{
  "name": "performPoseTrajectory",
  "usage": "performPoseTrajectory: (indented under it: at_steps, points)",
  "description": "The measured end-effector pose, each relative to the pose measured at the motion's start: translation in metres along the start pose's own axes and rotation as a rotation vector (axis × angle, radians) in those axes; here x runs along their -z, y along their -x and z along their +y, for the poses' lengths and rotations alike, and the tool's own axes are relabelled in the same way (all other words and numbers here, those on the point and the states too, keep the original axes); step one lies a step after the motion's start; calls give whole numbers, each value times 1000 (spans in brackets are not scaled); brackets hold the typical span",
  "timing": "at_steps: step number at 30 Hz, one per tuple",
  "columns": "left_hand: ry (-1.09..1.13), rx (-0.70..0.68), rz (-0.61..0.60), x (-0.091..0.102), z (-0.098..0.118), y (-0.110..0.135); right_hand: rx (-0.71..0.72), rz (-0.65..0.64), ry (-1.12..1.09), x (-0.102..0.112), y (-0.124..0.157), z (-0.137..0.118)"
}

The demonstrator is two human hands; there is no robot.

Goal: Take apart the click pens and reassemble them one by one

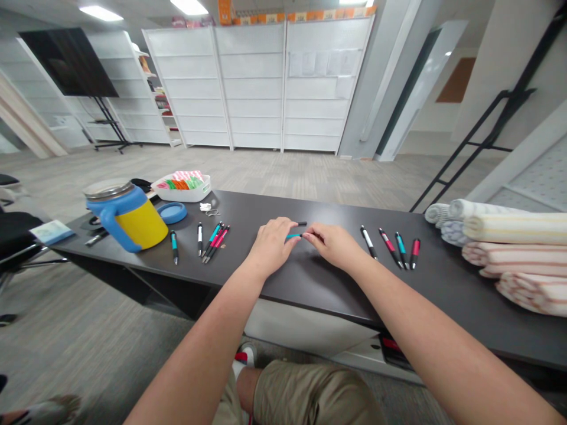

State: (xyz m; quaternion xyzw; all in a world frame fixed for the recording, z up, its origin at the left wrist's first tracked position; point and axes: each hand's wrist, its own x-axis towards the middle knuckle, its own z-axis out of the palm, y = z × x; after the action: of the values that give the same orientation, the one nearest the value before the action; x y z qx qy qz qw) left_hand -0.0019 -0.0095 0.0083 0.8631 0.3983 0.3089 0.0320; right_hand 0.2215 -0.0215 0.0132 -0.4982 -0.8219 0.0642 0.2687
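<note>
Over the middle of the dark table, both hands meet at a teal ballpoint pen (293, 235). My left hand (272, 243) is closed around its left part, palm down. At the pen's dark right end, the thumb and fingers of my right hand (330, 241) are pinched together. Just above it a short black piece (302, 224) sticks out beside my left fingertips; whether it is held or lies on the table I cannot tell. Left of my hands lie a white pen (199, 239), a teal pen (174, 247) and red pens (217, 242). Another white pen (368, 242) lies to the right.
A yellow and blue mug (139, 218) stands at the left, near a blue lid (172, 212) and a white basket (188, 192) of colourful packets. Rolled towels (518, 254) are stacked at the right end. A red pen (415, 254) lies toward them on the dark table (274, 206).
</note>
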Motion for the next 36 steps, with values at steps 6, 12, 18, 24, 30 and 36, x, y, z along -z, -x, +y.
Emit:
performPoseTrajectory:
  at_steps: [6, 12, 18, 24, 30, 36]
  points:
    - [-14, 7, -25, 1, 1, 0, 16, 8, 18, -1, -1, -2]
    - [-14, -14, -17, 0, 2, 0, 9, 20, 31, -3, -1, -1]
    - [-8, 3, -2, 0, 3, 1, 28, 30, 36, -4, -2, -2]
    - [-25, -37, -11, 2, 1, 0, 50, 21, 19, -5, -1, 0]
    - [-35, -19, -7, 3, 1, 1, 80, 44, 3, -2, -2, -2]
    - [-71, 116, 109, -2, -5, -1, 10, 122, 83, -11, -8, 12]
